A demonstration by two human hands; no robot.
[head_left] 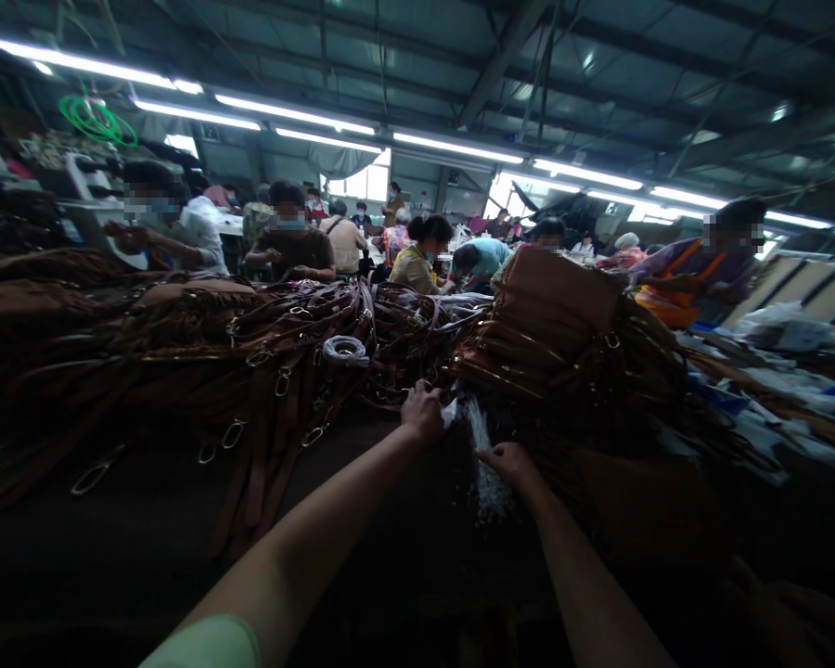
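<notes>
Mostly a dark work table (146,547) filled the view. Left of the table's middle sprawled a heap of brown leather straps with metal clasps (250,371); right of it sat a stack of brown leather bags (557,325). Between them lay a crinkled clear plastic sheet (483,455). Left hand (423,413) pinched the sheet's top end, fingers closed on it. Right hand (507,461) touched the sheet's lower edge; grip unclear.
</notes>
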